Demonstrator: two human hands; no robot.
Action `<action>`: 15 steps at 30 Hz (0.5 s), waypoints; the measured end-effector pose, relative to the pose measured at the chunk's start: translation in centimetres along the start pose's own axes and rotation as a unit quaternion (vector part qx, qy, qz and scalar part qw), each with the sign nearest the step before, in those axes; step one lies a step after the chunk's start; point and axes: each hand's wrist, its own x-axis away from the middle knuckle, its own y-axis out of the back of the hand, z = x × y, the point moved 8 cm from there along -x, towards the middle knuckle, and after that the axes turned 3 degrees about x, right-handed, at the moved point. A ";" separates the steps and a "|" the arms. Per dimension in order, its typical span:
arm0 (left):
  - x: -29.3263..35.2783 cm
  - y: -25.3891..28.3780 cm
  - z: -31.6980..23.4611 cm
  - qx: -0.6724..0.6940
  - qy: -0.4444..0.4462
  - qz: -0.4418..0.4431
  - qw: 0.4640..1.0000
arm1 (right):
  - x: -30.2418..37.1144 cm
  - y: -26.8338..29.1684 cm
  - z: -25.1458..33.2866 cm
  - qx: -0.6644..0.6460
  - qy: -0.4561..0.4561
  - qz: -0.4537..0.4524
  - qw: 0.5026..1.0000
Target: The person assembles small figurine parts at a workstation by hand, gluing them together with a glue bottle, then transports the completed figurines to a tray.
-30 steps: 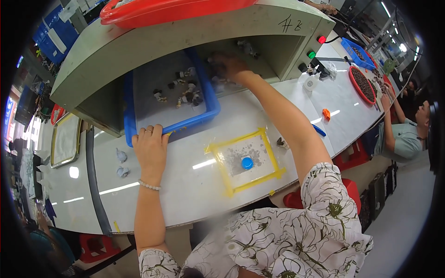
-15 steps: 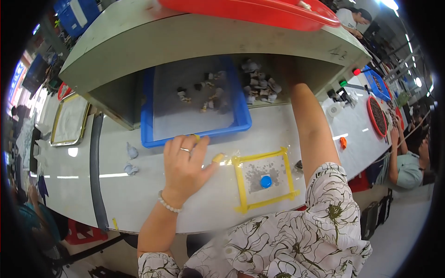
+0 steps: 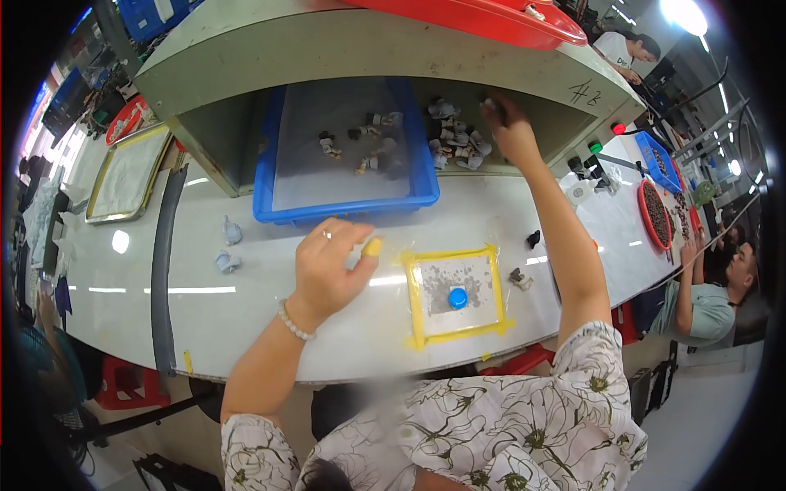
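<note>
My left hand [image 3: 327, 266] hovers over the white tabletop, just in front of the blue tray [image 3: 348, 209]. Its fingers are loosely bent, the thumb with a yellow cover stands apart, and nothing is in it. Small grey-white figurine-like pieces [image 3: 366, 164] with dark and tan parts lie scattered on the tray's pale lining. Inside the shelf opening, my right hand [image 3: 512, 135] is raised beside a pile of similar pieces [image 3: 458, 146]. Its fingers are bent around something small and pale at the tips, too blurred to name.
A grey-green shelf unit [image 3: 368, 56] spans the table, a red tray [image 3: 491, 20] on top. Nearer me, yellow tape [image 3: 416, 303] frames a sheet holding a blue cap [image 3: 458, 298]. Loose pieces [image 3: 228, 261] lie left; a metal tray [image 3: 131, 176] stands beyond. Co-workers sit at right.
My right hand, earlier hidden deep in the shelf, now shows near the pile. My left hand has drawn back from the tray's front edge, and the view has shifted.
</note>
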 end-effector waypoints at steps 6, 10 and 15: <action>2.6 -6.9 -2.2 0.671 0.390 0.095 0.623 | 15.3 3.5 16.3 -0.055 0.227 0.132 0.963; 6.3 -8.2 -5.1 0.722 0.496 0.067 0.477 | 21.4 0.8 20.5 -0.051 0.267 0.186 0.944; 12.1 -5.8 -4.5 0.690 0.528 -0.069 0.490 | 25.0 -1.1 21.7 -0.142 0.280 0.114 0.943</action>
